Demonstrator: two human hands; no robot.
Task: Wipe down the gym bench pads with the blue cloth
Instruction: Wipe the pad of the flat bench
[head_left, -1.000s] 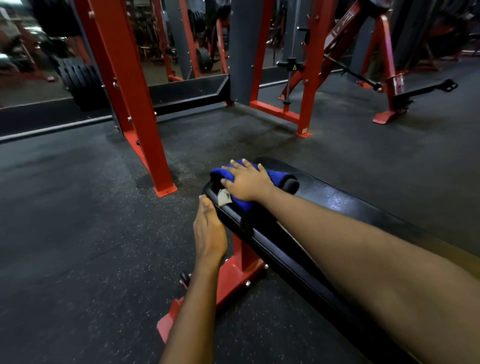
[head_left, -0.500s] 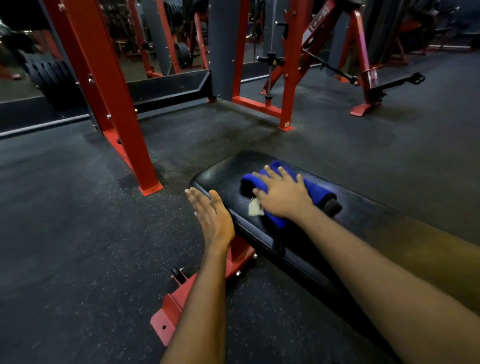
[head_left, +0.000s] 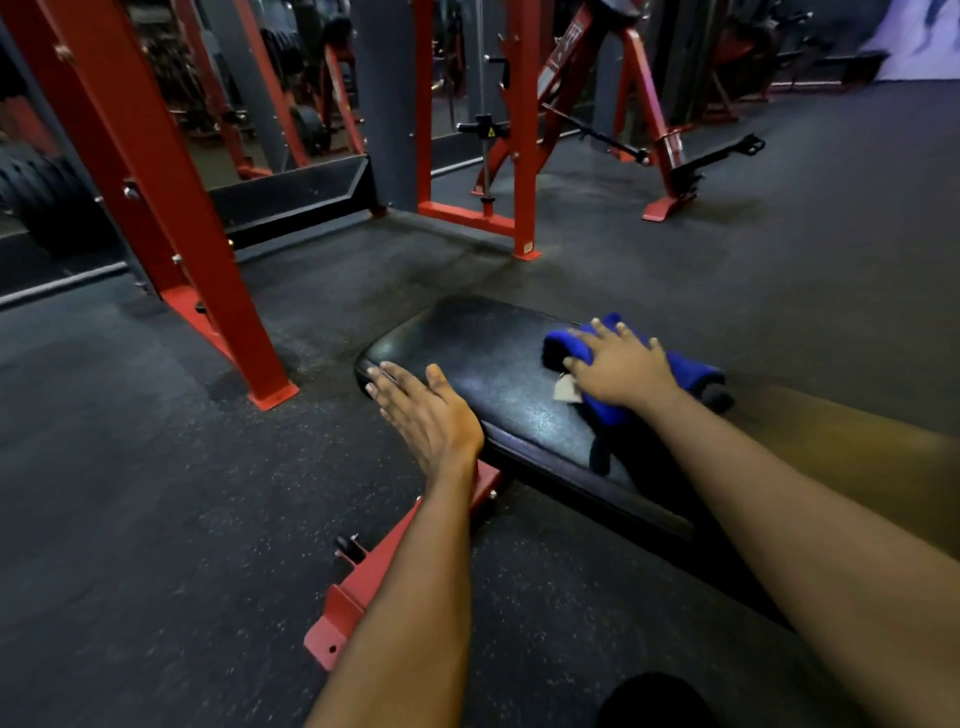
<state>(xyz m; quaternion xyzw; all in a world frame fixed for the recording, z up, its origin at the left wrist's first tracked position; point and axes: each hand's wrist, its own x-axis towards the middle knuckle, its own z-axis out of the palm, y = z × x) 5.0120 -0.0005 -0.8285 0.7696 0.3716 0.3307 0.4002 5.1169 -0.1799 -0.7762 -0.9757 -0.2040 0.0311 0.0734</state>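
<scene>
Two hands work at the end of a black bench pad, its surface grainy and shining faintly near the middle. The right hand lies flat on the blue cloth, fingers spread and straight, pressing it onto the pad's far right side. A small white tag sticks out of the cloth below the thumb. The left hand is held wide and holds nothing, its straight fingers laid along the pad's near left edge, with the tips at the rounded corner. Dark speckled rubber floor runs all around. A red upright stands on it near the pad's left corner, and a red rack stands well beyond the pad's end. The bench's red foot juts out under the left forearm. Bare pad lies between the hands.
</scene>
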